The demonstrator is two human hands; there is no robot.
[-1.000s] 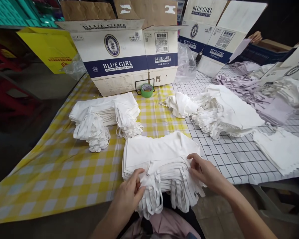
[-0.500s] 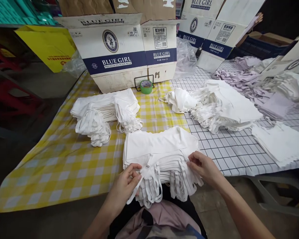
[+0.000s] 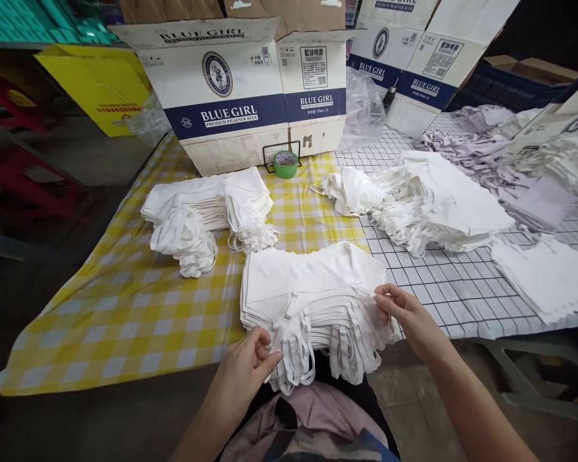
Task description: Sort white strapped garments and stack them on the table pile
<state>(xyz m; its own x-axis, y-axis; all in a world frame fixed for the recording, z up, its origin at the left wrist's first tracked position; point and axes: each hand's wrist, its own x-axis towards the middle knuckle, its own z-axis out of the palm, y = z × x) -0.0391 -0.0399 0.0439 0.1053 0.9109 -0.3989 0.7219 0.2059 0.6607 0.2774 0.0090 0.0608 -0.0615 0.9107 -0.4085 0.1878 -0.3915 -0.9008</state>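
A stack of white strappy garments point(image 3: 313, 273), perhaps camisoles, lies at the table's front edge, straps hanging toward me. Beside the left bunch of straps point(image 3: 293, 350) is my left hand point(image 3: 245, 362), its thumb and curled fingers apart and nothing visibly held. My right hand point(image 3: 404, 314) is closed at the stack's right side, bent fingers on the edge of a white garment; the fingertips are partly hidden. Farther left lies a second white stack point(image 3: 207, 192) with bunched straps. On the right is a larger white pile point(image 3: 453, 199).
A Blue Girl carton point(image 3: 226, 96) stands at the back, with green tape point(image 3: 286, 165) in front. Another carton point(image 3: 414, 70) is behind to the right. Lilac garments point(image 3: 534, 199) and a flat white stack point(image 3: 549, 276) lie at right. A yellow bag point(image 3: 96, 90) is at back left.
My left hand has come off the strap it touched, its thumb now farther from the fingers. My right hand has shifted right and slightly up, and the fabric there spreads outward.
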